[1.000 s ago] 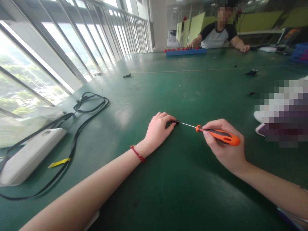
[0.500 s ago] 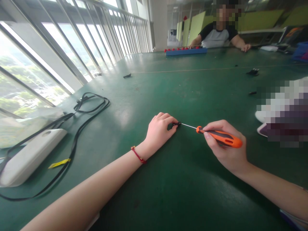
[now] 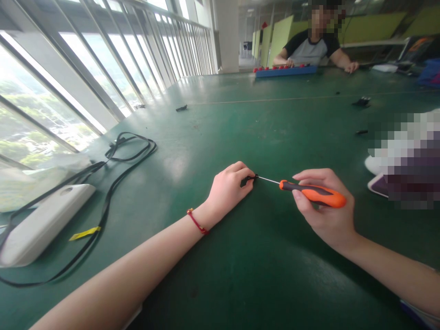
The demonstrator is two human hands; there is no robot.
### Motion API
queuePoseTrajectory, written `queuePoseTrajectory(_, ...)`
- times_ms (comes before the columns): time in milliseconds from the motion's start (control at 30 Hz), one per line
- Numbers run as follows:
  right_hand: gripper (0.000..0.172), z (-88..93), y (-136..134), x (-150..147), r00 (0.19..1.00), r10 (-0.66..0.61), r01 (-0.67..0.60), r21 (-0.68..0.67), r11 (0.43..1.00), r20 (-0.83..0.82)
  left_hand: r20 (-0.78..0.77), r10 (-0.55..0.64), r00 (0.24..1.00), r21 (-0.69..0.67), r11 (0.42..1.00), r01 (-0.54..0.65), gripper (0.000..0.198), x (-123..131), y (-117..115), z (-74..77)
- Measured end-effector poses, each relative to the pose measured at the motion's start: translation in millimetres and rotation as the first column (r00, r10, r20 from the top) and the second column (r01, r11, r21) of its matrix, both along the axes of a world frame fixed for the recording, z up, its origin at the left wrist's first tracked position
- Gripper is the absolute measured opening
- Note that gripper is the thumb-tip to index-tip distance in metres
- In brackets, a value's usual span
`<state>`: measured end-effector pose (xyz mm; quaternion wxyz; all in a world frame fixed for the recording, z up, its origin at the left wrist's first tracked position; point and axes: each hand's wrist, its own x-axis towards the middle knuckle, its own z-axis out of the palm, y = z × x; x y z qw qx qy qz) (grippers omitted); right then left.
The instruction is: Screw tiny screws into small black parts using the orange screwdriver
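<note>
My left hand [image 3: 231,184] rests on the green table [image 3: 220,133] and pinches a small black part [image 3: 248,178] between thumb and fingers. Most of that part is covered by the fingers, so its kind is unclear. An orange and black screwdriver [image 3: 325,195] lies in my right hand [image 3: 330,220], its handle between thumb and fingers. The thin shaft points left, and its tip meets the black part at my left fingertips. Around my left wrist is a red cord bracelet [image 3: 198,222].
At left are a white power strip [image 3: 48,224] and its looped black cable [image 3: 130,158] with a yellow tag [image 3: 85,233]. A person [image 3: 311,48] sits opposite, one hand at a blue rack [image 3: 287,71] with red knobs. Small black pieces [image 3: 361,101] lie farther back. A blurred-out object [image 3: 405,160] stands right.
The screwdriver handle has turned in my right hand, whose fingers have loosened and shifted. My left fingers have moved slightly. Across the table, the blue rack has slid to the right.
</note>
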<state>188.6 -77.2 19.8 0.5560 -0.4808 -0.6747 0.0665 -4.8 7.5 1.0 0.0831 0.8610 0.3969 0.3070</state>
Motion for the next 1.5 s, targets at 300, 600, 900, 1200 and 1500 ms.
queuePoseTrajectory(300, 0.014, 0.6, -3.1, 0.7, 0.998, 0.038, -0.034, -0.076, 0.996, 0.045, 0.003, -0.001, 1.0, -0.022, 1.0, 0.001, 0.013, 0.8, -0.1, 1.3)
queuePoseTrajectory(600, 0.017, -0.4, -1.7, 0.9, 0.995, 0.037, -0.031, -0.056, 0.998, 0.097, 0.034, 0.0, 0.999, -0.045, 0.999, 0.002, 0.013, 0.8, 1.1, 0.9)
queuePoseTrajectory(900, 0.033, -0.5, -1.3, 0.1, 0.997, 0.071, -0.07, -0.028, 0.997, 0.039, 0.031, -0.003, 1.0, -0.042, 0.999, 0.005, 0.013, 1.0, 0.6, 1.2)
queuePoseTrajectory(1200, 0.041, -2.7, -2.1, 0.9, 0.999, 0.037, -0.038, 0.012, 0.999, 0.04, 0.018, -0.005, 1.0, -0.037, 0.999, 0.006, 0.013, 1.3, 0.3, 1.5)
queuePoseTrajectory(1500, 0.042, -2.2, -2.1, 1.4, 0.999, 0.021, -0.024, 0.073, 0.997, 0.042, 0.02, -0.007, 1.0, -0.034, 0.999, 0.007, 0.013, 1.1, 0.8, 1.3)
